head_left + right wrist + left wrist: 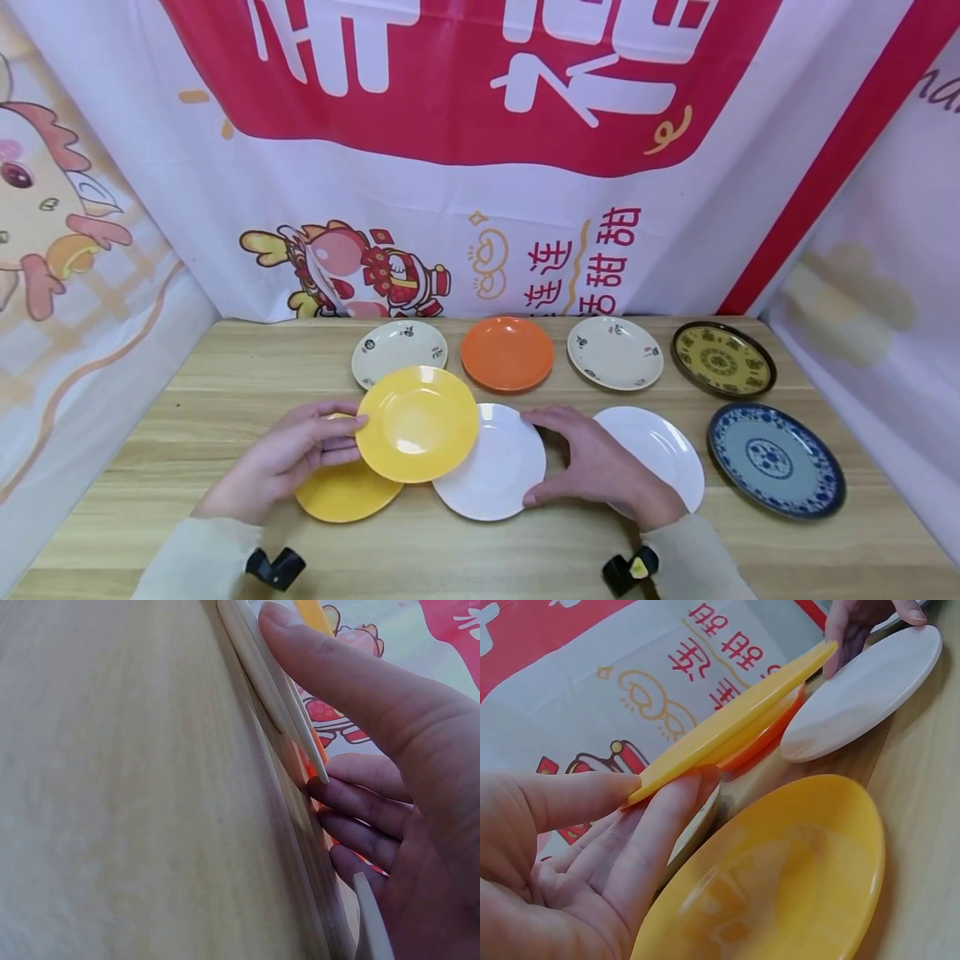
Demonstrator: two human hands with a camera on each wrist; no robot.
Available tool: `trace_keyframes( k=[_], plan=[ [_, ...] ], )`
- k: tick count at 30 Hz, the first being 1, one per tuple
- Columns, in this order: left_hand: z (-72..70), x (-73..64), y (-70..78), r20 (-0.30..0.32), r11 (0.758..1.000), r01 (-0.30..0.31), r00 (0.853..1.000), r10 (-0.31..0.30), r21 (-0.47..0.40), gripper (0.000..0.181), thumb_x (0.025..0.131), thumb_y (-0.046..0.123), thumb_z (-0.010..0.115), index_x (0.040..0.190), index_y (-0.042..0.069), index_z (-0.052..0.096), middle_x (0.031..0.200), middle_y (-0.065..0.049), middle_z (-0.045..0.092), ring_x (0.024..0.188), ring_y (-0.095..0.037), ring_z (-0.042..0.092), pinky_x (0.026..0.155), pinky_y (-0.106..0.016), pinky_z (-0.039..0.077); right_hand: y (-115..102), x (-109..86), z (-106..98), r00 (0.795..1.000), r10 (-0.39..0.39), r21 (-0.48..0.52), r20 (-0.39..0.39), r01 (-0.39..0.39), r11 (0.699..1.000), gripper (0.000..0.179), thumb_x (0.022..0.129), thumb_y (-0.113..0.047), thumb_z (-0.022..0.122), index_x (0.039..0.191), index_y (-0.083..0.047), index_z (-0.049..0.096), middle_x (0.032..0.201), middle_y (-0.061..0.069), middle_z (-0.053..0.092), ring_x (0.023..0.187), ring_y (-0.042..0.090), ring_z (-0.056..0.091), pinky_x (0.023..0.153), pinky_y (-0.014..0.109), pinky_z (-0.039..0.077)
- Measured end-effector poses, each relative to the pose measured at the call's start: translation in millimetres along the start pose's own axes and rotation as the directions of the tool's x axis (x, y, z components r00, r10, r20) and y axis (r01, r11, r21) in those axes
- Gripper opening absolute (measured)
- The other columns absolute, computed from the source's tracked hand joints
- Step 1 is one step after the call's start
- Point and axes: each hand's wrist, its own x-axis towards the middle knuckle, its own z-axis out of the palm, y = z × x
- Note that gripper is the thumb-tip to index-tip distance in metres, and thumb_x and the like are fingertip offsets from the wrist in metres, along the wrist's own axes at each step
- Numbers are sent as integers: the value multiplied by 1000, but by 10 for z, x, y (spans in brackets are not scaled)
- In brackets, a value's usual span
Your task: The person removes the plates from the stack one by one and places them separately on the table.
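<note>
My left hand [315, 446] pinches a yellow plate [417, 423] by its left rim, thumb above and fingers below in the left wrist view. That plate is held raised over the table, overlapping a second yellow plate [348, 492] and part of a white plate [491, 467]. Around the white plate's right rim, my right hand [581, 458] holds on with the thumb at the near side and fingertips at the far side. In the right wrist view, the thumb [330, 660] lies along the rim of the white plate [281, 682], seen edge-on.
Behind stand a patterned cream plate [400, 346], an orange plate [507, 354], another cream plate [615, 353] and a dark-rimmed plate [723, 358]. A second white plate [660, 450] and a blue-patterned plate [777, 460] lie right on the wooden table [450, 558]. Printed cloth [420, 150] hangs behind.
</note>
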Motion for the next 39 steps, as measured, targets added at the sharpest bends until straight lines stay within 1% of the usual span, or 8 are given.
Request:
trace_keyframes(
  k=[6, 11, 19, 23, 27, 34, 38, 39],
  plan=[
    [-220, -50, 28, -29, 1000, 3, 1000, -3, -13, 27, 108, 9, 64, 132, 4, 55, 109, -3, 83, 99, -20, 82, 92, -35, 68, -5, 4, 2, 1000, 6, 4, 0, -6, 1000, 106, 62, -63, 100, 153, -24, 61, 154, -1, 61, 146, 26, 54, 125, 58, 45],
    [-440, -109, 39, -52, 1000, -1, 999, -1, -31, 22, 109, 7, 62, 129, 6, 54, 108, -3, 83, 100, -19, 82, 93, -34, 68, 0, -2, 5, 1000, -3, -3, -9, 3, 1000, 106, 62, -61, 101, 152, -24, 62, 154, -2, 61, 146, 26, 54, 126, 58, 45],
    [-724, -203, 3, -73, 996, -30, 997, 24, -82, 15, 109, 4, 60, 118, 15, 64, 110, -3, 82, 103, -19, 81, 95, -35, 67, 2, -7, 7, 1000, 8, -6, -5, -8, 1000, 106, 62, -63, 100, 153, -25, 61, 154, -2, 61, 146, 26, 54, 126, 58, 44],
    [-847, -249, -22, -44, 991, -69, 997, 65, -112, 19, 110, 1, 55, 116, 15, 67, 113, -3, 82, 105, -19, 81, 97, -35, 67, -1, -12, 8, 1000, 12, -4, -4, -13, 1000, 105, 63, -64, 99, 153, -26, 61, 154, -3, 61, 147, 26, 54, 126, 58, 44],
    [-961, -316, -58, 11, 981, -123, 992, 126, -152, 29, 112, -1, 47, 116, 14, 71, 116, -4, 81, 108, -19, 80, 98, -36, 67, 5, -11, 7, 1000, 6, -3, -7, -6, 1000, 105, 63, -64, 99, 153, -26, 61, 154, -4, 61, 146, 25, 54, 126, 58, 45],
    [-1113, -375, -105, 10, 970, -145, 989, 150, -193, 32, 112, -3, 44, 116, 13, 72, 117, -4, 80, 108, -20, 80, 97, -35, 67, 0, -1, 7, 1000, 3, -4, -3, -3, 1000, 106, 63, -64, 99, 153, -26, 61, 155, -4, 60, 147, 25, 53, 126, 58, 44],
    [-1203, -431, -131, 30, 962, -157, 985, 167, -224, 41, 114, -4, 38, 119, 14, 74, 121, -2, 79, 110, -19, 79, 98, -35, 67, -4, 0, 9, 1000, 4, -9, -2, -4, 1000, 106, 63, -64, 99, 153, -26, 60, 155, -3, 60, 148, 26, 53, 127, 58, 43],
    [-1220, -441, -135, 25, 963, -156, 986, 165, -220, 42, 114, -4, 38, 119, 15, 74, 121, -1, 79, 111, -19, 79, 98, -34, 67, -5, 1, 8, 1000, 5, -8, -1, -5, 1000, 106, 63, -64, 99, 153, -26, 60, 156, -3, 60, 148, 26, 53, 127, 58, 43]
  ],
)
